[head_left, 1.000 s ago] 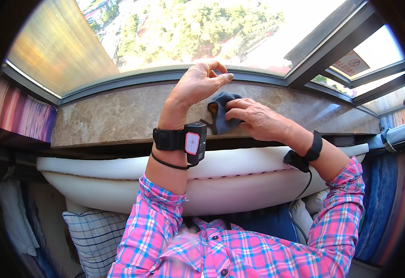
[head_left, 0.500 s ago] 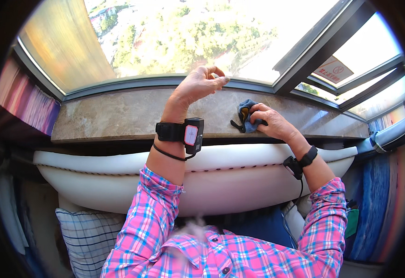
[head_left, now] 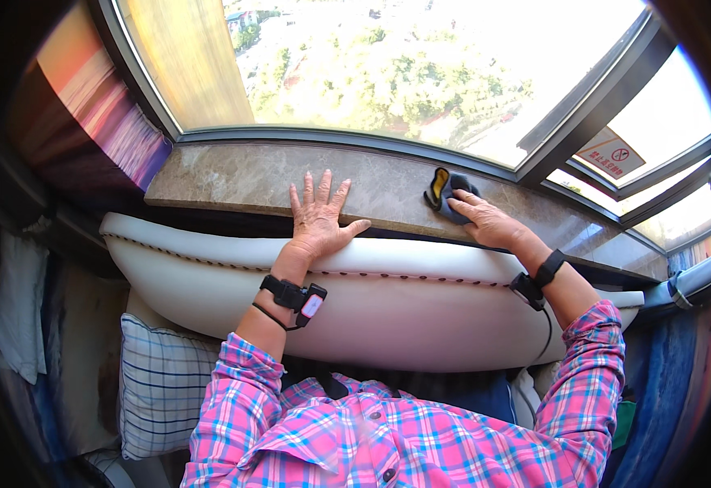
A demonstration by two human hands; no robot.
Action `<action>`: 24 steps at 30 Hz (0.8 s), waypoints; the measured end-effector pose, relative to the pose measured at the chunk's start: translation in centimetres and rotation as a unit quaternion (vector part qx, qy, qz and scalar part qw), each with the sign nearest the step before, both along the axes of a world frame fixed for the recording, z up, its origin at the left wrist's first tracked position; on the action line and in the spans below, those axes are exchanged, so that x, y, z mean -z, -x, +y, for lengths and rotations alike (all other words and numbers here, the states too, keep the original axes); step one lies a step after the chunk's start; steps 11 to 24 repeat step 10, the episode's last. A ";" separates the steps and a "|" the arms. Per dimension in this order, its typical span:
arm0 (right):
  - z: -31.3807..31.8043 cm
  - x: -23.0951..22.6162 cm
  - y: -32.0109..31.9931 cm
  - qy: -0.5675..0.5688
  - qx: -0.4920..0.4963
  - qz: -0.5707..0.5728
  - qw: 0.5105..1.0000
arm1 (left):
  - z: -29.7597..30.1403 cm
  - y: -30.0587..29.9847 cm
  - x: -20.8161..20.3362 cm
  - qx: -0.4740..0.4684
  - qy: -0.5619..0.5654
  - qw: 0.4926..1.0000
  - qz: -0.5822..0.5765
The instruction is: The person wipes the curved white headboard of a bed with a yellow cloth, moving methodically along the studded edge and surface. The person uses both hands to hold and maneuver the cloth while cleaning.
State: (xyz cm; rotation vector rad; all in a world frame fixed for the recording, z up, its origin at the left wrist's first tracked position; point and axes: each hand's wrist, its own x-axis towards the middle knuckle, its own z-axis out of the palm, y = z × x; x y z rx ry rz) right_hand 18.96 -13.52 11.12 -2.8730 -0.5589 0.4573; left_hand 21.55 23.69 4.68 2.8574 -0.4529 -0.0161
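A dark grey-blue cloth (head_left: 445, 193) with a yellow patch lies bunched on the brown marble windowsill (head_left: 233, 172). My right hand (head_left: 489, 220) rests over its near right side, fingers bent onto it and pressing it to the stone. Left of it, my left hand (head_left: 320, 218) is spread wide, fingers pointing to the window and reaching over the sill's front edge. The heel of that hand is at the top of the white padded headboard (head_left: 404, 305). Nothing is in the left hand.
Beyond the sill stands a large window with a dark metal frame (head_left: 315, 137), a warning sticker (head_left: 611, 154) on its right pane. Patterned curtains (head_left: 99, 98) hang at both sides. A checked pillow (head_left: 160, 382) lies below the headboard at left. A cable runs from my right wrist.
My left hand has come down from beside the window and opened from a pinch to spread fingers. The cloth under my right hand is reshaped, with more yellow showing. The view has shifted.
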 end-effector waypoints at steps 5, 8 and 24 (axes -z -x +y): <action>4.7 0.9 -3.1 -0.077 -0.130 -0.035 0.988 | 0.0 0.1 0.9 -0.003 0.035 0.999 -0.039; 2.1 0.2 -4.6 -0.062 -0.089 -0.006 0.994 | 0.5 -0.1 0.6 -0.001 0.042 0.998 -0.036; 0.3 0.7 -5.2 -0.051 -0.068 0.005 0.996 | 0.2 0.0 0.6 -0.007 0.035 0.999 -0.030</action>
